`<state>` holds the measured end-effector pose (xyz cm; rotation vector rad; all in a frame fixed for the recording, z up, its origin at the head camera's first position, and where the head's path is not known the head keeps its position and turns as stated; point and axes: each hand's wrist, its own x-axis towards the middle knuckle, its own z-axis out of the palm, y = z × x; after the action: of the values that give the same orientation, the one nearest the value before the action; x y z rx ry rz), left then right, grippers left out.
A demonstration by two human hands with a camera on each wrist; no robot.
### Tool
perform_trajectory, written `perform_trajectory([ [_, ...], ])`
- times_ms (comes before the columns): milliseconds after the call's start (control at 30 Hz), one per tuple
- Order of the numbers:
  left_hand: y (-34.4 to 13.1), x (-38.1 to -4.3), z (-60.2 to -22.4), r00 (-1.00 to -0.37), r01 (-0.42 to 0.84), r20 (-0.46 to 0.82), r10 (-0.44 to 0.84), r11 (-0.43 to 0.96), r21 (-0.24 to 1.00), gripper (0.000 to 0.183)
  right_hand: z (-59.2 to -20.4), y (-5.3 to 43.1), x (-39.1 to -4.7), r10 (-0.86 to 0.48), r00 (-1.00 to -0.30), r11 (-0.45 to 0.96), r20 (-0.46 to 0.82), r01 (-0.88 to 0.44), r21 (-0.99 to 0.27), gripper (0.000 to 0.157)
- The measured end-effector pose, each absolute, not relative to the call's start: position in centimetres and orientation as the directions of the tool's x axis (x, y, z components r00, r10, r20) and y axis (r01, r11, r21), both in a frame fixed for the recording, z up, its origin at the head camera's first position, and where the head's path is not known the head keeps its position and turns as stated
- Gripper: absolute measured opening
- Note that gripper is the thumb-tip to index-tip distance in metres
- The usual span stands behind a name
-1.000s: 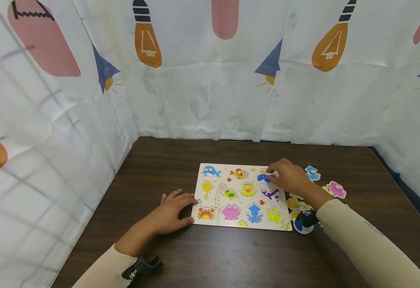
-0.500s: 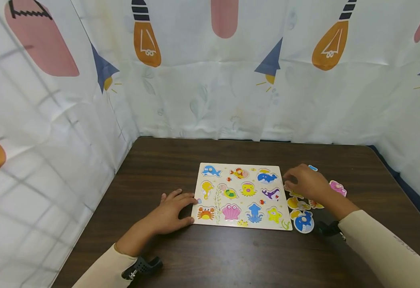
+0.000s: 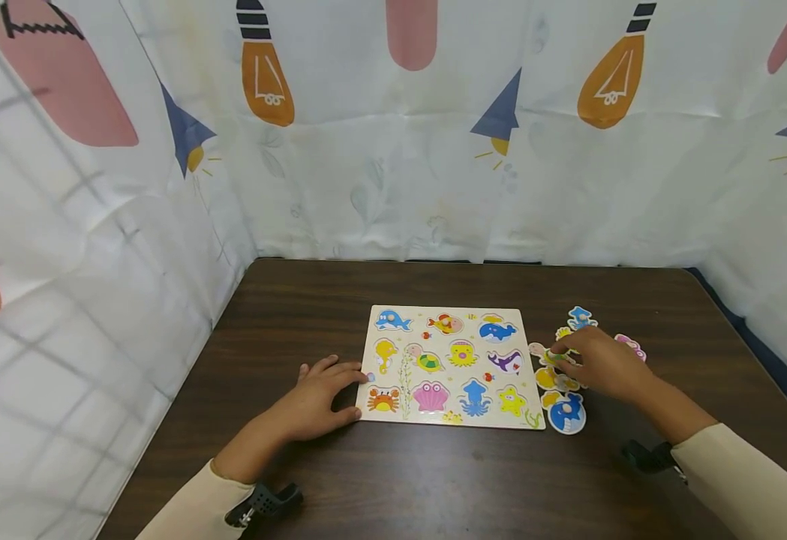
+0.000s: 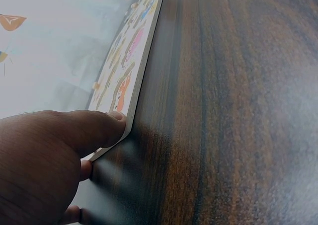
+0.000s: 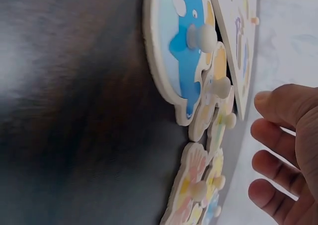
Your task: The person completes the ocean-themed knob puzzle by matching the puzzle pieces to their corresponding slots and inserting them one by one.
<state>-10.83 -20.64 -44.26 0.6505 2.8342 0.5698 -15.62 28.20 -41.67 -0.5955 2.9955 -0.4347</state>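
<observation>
A pale puzzle board with colourful sea animals lies on the table. My left hand rests at its left edge; the thumb lies on the near corner and the other fingers are beside the edge. My right hand hovers over loose knobbed pieces at the board's right, fingers loosely bent and nothing seen between them in the right wrist view. Closest to its fingertips is a turtle piece, partly covered. A blue whale piece with a white knob lies nearer the front, beside a yellow piece.
Beyond the right hand lie a blue squid piece and a pink piece. The dark wooden table ends at a printed white curtain along the back and left.
My right hand has moved from the board's upper right corner, off the whale there, rightwards to the loose pieces. My left hand stays at the board's edge.
</observation>
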Motion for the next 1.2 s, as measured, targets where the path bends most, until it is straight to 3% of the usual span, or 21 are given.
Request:
perform_trajectory([
  [400, -20.7, -10.8, -44.5, -0.884, 0.396, -0.075, 0.462, 0.824, 0.405, 0.051, -42.0, 29.3, -13.0, -0.415, -0.910, 0.867, -0.017, -0.390, -0.309, 0.016],
  [700, -20.8, -10.9, -44.4, -0.882, 0.398, -0.078, 0.465, 0.822, 0.407, 0.051, -42.2, 29.1, -11.5, -0.503, -0.862, 0.820, 0.061, -0.499, -0.279, 0.017],
  [1200, -20.8, -10.9, -44.5, -0.883, 0.396, -0.075, 0.464, 0.820, 0.413, 0.051, -42.4, 29.3, -10.7, -0.579, -0.815, 0.773, -0.021, -0.541, -0.331, 0.019],
])
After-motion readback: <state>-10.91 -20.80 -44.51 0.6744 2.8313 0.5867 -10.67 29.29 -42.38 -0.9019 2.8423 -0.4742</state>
